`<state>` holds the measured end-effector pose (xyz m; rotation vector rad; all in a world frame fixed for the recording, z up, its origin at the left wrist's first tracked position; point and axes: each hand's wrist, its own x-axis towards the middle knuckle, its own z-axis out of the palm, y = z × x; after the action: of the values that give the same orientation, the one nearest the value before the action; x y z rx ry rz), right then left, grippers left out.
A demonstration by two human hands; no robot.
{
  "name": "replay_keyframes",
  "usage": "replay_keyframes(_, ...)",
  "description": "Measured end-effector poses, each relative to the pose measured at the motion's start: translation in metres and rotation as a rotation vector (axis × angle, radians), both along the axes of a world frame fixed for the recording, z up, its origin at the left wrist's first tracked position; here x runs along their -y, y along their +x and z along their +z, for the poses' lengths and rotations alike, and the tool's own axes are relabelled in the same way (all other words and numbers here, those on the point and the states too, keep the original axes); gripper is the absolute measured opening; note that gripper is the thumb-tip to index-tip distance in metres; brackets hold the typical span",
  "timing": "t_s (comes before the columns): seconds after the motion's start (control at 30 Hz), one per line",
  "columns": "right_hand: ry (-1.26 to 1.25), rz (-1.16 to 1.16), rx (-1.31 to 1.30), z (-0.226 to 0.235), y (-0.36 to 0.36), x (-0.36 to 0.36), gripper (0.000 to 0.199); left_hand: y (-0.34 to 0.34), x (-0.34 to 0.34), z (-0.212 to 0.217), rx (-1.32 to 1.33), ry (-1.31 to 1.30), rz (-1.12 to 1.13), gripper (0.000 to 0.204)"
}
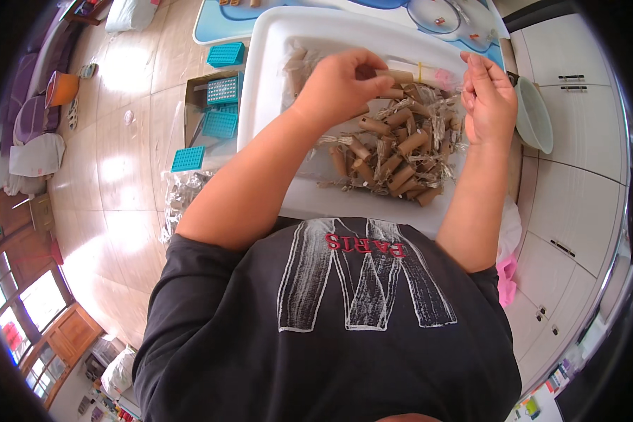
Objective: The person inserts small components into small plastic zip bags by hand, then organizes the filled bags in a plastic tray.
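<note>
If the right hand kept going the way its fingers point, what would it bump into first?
The right hand points up and away, toward the far rim of the white tray. It would probably meet that rim first, though depth is hard to judge here.

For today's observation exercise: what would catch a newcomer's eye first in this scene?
First, the heap of brown cardboard tubes tangled with silvery strips, lying in the white tray at the centre. Above it, the left hand pinches one tube while the right hand is raised at the tray's right edge. Teal grid blocks lie on the floor to the left.
</note>
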<state>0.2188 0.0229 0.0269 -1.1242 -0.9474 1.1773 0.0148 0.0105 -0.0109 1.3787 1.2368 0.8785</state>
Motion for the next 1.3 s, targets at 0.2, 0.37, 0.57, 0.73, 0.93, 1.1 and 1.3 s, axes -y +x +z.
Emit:
replay_keyframes(0.2, -0.036, 0.023, 0.108, 0.001, 0.003, 0.0, 0.023, -0.006, -0.008, 0.003, 0.248, -0.016, 0.015, 0.025)
replay_keyframes(0.37, -0.13, 0.099, 0.233, 0.002, -0.004, 0.004, 0.025, -0.01, -0.008, 0.009, 0.328, -0.011, 0.087, 0.025)
replay_keyframes(0.57, -0.118, 0.112, 0.337, -0.005, -0.004, 0.004, 0.025, -0.011, -0.008, 0.014, 0.402, -0.006, 0.113, 0.025)
replay_keyframes(0.73, -0.056, 0.07, 0.273, -0.003, -0.006, 0.004, 0.022, -0.013, -0.01, 0.01, 0.354, 0.008, 0.099, 0.024)
replay_keyframes(0.93, -0.01, 0.042, -0.032, -0.005, 0.001, 0.002, 0.022, -0.012, -0.009, 0.01, 0.268, -0.047, 0.055, 0.025)
replay_keyframes(1.1, -0.115, 0.375, -0.161, -0.001, -0.003, 0.007, 0.025, -0.01, -0.007, 0.008, 0.317, -0.134, 0.001, 0.027)
replay_keyframes(1.3, -0.242, 0.495, 0.187, -0.002, -0.015, 0.012, 0.024, -0.015, -0.008, 0.011, 0.461, -0.31, 0.031, 0.03)
